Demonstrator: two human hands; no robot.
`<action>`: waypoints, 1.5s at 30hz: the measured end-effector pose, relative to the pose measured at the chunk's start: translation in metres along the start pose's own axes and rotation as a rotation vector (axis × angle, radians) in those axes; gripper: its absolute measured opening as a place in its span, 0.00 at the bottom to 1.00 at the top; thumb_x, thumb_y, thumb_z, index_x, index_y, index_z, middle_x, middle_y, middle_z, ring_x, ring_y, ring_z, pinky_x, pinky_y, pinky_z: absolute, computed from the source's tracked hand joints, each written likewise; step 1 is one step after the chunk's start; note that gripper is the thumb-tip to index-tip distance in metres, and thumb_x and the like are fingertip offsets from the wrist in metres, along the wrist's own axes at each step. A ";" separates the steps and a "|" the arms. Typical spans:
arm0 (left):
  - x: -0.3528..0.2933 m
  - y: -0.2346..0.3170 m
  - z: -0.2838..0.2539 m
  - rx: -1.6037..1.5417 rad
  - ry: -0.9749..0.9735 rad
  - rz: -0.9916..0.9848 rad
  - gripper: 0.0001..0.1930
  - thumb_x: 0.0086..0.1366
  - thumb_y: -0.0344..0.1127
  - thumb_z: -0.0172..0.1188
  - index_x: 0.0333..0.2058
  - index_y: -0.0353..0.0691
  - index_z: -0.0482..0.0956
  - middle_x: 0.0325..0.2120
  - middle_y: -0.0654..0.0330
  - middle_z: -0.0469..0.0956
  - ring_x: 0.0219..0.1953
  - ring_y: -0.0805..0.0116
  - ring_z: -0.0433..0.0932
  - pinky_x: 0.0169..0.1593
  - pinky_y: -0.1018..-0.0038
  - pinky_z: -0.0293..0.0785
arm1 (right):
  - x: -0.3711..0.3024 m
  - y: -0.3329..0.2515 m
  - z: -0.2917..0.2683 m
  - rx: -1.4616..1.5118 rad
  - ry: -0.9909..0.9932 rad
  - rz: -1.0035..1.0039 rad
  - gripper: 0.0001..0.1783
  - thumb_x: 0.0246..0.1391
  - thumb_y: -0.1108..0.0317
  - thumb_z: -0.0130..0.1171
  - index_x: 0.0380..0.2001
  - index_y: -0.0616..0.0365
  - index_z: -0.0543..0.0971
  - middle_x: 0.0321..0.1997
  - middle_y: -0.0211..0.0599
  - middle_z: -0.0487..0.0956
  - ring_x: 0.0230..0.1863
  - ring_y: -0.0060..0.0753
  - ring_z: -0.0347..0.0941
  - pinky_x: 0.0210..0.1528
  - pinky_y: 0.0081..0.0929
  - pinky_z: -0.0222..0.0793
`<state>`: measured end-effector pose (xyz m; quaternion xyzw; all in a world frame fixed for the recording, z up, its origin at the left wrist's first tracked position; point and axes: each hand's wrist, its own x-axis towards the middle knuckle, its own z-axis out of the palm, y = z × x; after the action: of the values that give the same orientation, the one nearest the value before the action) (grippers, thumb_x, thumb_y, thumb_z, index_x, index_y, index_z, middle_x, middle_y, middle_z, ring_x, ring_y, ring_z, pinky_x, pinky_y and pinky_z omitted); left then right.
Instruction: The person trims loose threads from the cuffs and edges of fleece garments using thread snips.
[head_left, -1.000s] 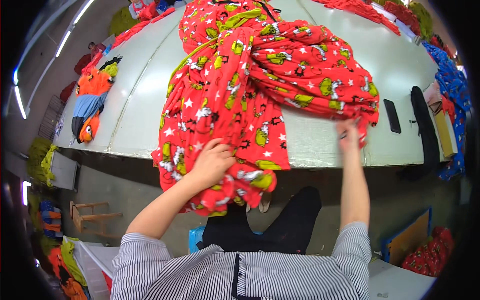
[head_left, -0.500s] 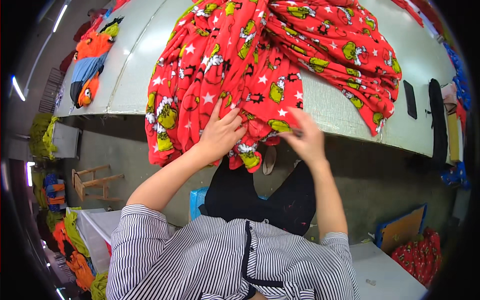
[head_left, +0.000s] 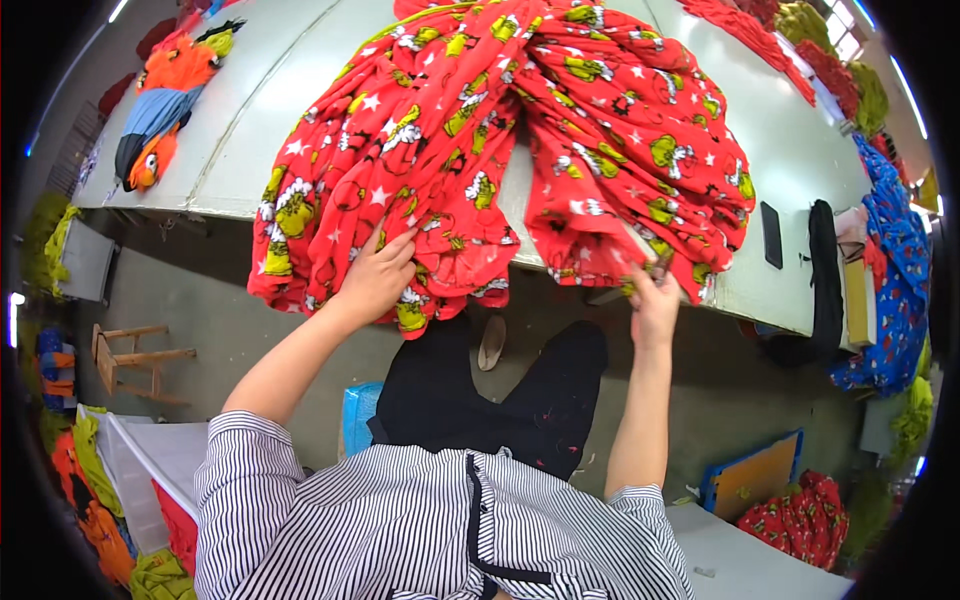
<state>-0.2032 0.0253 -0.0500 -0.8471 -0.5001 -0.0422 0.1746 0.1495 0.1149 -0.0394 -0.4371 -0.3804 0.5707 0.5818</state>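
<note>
A large red fleece garment [head_left: 400, 150], printed with green figures and white stars, lies bunched over the table's near edge. It spreads into two leg-like parts, and the left one hangs down in front of my lap. My left hand [head_left: 378, 275] rests on this left part, fingers stretched over the folds; its thumb is partly hidden. On the right part, my right hand [head_left: 652, 300] pinches the lower edge of the cloth between thumb and fingers. The fabric's end there is folded open near the table edge.
The pale table [head_left: 240, 150] bears an orange and blue plush garment [head_left: 160, 115] at left. A dark phone [head_left: 771, 235] and a black strip of cloth [head_left: 826, 270] lie at right. A wooden stool [head_left: 130, 360] stands left on the floor; a red cloth pile [head_left: 800, 520] lies lower right.
My right hand has gone from the left part to the right part's edge and gripped it. That right part now hangs nearer me. My left hand stays on the left part.
</note>
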 end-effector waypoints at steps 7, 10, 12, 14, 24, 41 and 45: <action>0.080 0.087 -0.051 -0.559 0.453 -0.160 0.17 0.42 0.24 0.55 0.36 0.39 0.73 0.35 0.54 0.71 0.47 0.55 0.69 0.54 0.49 0.55 | -0.020 -0.012 0.050 -0.139 -0.174 -0.055 0.05 0.49 0.75 0.55 0.32 0.61 0.76 0.24 0.20 0.71 0.23 0.10 0.62 0.23 0.12 0.56; 0.115 0.096 -0.004 -0.395 0.357 -0.312 0.20 0.45 0.30 0.55 0.41 0.36 0.70 0.42 0.52 0.68 0.51 0.53 0.63 0.52 0.55 0.59 | -0.029 0.005 0.060 -0.161 -0.246 -0.101 0.12 0.49 0.78 0.52 0.40 0.65 0.73 0.33 0.26 0.72 0.36 0.17 0.66 0.41 0.17 0.62; 0.109 0.083 0.048 -0.266 0.223 -0.336 0.21 0.50 0.31 0.49 0.46 0.34 0.68 0.41 0.51 0.69 0.48 0.53 0.64 0.50 0.59 0.60 | -0.038 -0.001 0.066 -0.117 -0.202 -0.042 0.09 0.49 0.79 0.52 0.36 0.65 0.72 0.34 0.29 0.73 0.35 0.17 0.68 0.38 0.16 0.64; 0.103 0.079 0.076 -0.396 0.365 -0.295 0.13 0.50 0.30 0.48 0.37 0.35 0.69 0.33 0.53 0.68 0.40 0.55 0.66 0.45 0.63 0.62 | -0.031 0.002 0.031 -0.059 -0.081 -0.081 0.08 0.49 0.79 0.52 0.35 0.65 0.72 0.33 0.31 0.74 0.33 0.19 0.70 0.36 0.15 0.65; 0.050 0.046 0.075 -0.574 0.343 -0.115 0.05 0.37 0.27 0.54 0.18 0.38 0.71 0.22 0.56 0.67 0.30 0.57 0.66 0.35 0.65 0.62 | -0.050 0.023 0.010 -0.379 -0.239 -0.234 0.05 0.49 0.81 0.48 0.30 0.63 0.73 0.25 0.25 0.72 0.26 0.13 0.64 0.31 0.12 0.59; 0.118 0.111 -0.023 -0.833 0.532 -0.269 0.19 0.44 0.24 0.55 0.40 0.36 0.73 0.37 0.54 0.72 0.44 0.56 0.69 0.47 0.64 0.64 | -0.047 0.016 0.066 -0.599 -0.198 -0.548 0.06 0.40 0.78 0.60 0.25 0.65 0.75 0.19 0.27 0.65 0.20 0.16 0.57 0.20 0.15 0.50; 0.130 0.096 -0.014 -1.022 0.468 -0.367 0.14 0.44 0.22 0.52 0.33 0.36 0.75 0.31 0.52 0.74 0.38 0.55 0.72 0.43 0.66 0.68 | -0.030 0.005 0.053 -0.298 -0.355 -0.156 0.19 0.44 0.81 0.56 0.43 0.66 0.70 0.25 0.23 0.68 0.27 0.13 0.63 0.33 0.10 0.59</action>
<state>-0.0543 0.0867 -0.0292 -0.6919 -0.5029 -0.4928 -0.1600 0.0966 0.0893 -0.0253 -0.3802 -0.5893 0.5295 0.4772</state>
